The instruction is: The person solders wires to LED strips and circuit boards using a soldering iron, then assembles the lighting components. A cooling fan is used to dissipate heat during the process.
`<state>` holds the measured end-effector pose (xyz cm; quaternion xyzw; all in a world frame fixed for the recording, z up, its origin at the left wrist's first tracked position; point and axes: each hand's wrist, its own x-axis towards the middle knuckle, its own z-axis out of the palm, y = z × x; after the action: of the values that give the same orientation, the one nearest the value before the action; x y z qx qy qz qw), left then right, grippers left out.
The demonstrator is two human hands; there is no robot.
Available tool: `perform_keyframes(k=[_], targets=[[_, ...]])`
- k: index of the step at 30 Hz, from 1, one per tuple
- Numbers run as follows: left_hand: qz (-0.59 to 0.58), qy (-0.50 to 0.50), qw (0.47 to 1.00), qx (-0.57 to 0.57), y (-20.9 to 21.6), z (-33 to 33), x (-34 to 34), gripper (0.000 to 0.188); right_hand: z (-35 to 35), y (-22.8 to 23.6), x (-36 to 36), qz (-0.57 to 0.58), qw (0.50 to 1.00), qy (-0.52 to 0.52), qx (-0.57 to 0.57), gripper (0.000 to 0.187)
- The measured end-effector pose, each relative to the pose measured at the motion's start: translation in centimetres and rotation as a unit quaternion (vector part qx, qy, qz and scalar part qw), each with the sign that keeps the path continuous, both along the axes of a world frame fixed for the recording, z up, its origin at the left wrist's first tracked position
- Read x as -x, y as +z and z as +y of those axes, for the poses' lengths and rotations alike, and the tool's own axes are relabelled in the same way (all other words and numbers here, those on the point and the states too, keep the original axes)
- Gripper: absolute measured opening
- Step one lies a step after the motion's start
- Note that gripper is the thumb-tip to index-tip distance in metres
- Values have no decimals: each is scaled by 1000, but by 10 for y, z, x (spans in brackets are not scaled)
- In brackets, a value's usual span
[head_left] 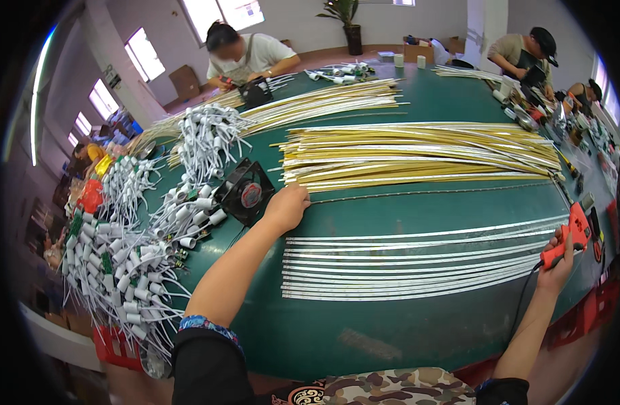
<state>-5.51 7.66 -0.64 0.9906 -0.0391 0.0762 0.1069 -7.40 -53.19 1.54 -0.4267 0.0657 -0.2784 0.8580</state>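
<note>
My left hand (287,206) is closed at the near left corner of a pile of yellow-and-white strips (418,155). Its fingers pinch the left end of a thin dark strip with light dots (404,194), which stretches to the right along the pile's near edge. Wrapped in my right hand (557,270) is a red soldering gun (575,233). The gun's tip points up toward the far right end of the dotted strip; I cannot tell whether they touch. Several white strips (418,265) lie side by side in front of me.
A small black fan (247,193) stands beside my left hand. White cylindrical parts with wires (124,270) heap up on the left of the green table (303,337). More strips (330,100) lie farther back. Tools crowd the right edge. Co-workers (252,57) sit around the table.
</note>
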Motion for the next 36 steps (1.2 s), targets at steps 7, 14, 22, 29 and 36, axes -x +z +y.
perform_keyframes(k=[7, 14, 22, 29, 36], targets=[[58, -39, 990, 119, 12, 27, 35, 12, 76, 20, 34, -53, 977, 194, 67, 37], [223, -107, 946, 211, 19, 53, 53, 11, 171, 32, 59, -7, 946, 306, 105, 35], [271, -152, 927, 212, 21, 52, 40, 11, 225, 30, 68, -10, 931, 351, 101, 34], [259, -105, 951, 134, 23, 46, 40, 11, 236, 17, 59, 10, 933, 350, 77, 36], [224, -16, 971, 85, 22, 40, 36, 25, 231, 9, 52, 40, 940, 333, 68, 34]])
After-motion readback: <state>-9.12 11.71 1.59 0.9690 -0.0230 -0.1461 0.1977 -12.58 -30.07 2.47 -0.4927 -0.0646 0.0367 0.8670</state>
